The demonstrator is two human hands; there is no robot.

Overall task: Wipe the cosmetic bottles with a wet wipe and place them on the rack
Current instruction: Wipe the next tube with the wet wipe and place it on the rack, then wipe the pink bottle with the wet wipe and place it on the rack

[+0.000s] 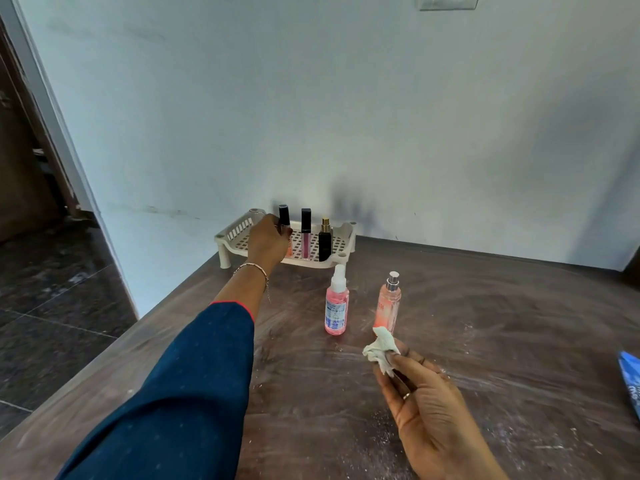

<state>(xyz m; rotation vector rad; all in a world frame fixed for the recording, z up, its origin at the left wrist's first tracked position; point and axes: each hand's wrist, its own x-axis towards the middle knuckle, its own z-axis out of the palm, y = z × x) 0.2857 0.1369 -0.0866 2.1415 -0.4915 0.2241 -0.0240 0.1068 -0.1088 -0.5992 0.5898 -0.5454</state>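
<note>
A cream slotted rack (pixel 341 233) stands at the table's far edge by the wall. My left hand (pixel 266 240) reaches over it and grips a black-capped lip gloss tube (pixel 284 216), held upright on the rack. Beside it on the rack stand a pink lip gloss tube (pixel 305 233) and a black perfume bottle with a gold sprayer (pixel 325 240). In front of the rack, on the table, stand a pink spray bottle with a blue label (pixel 335 306) and a peach perfume bottle with a silver sprayer (pixel 388 304). My right hand (pixel 426 403) pinches a crumpled white wet wipe (pixel 381 349) near the peach bottle.
The brown wooden table (pixel 485 341) is streaked with white dust. A blue packet (pixel 631 379) lies at the right edge. The table's left edge drops to a dark tiled floor (pixel 52 306). A white wall (pixel 346 116) rises behind the rack.
</note>
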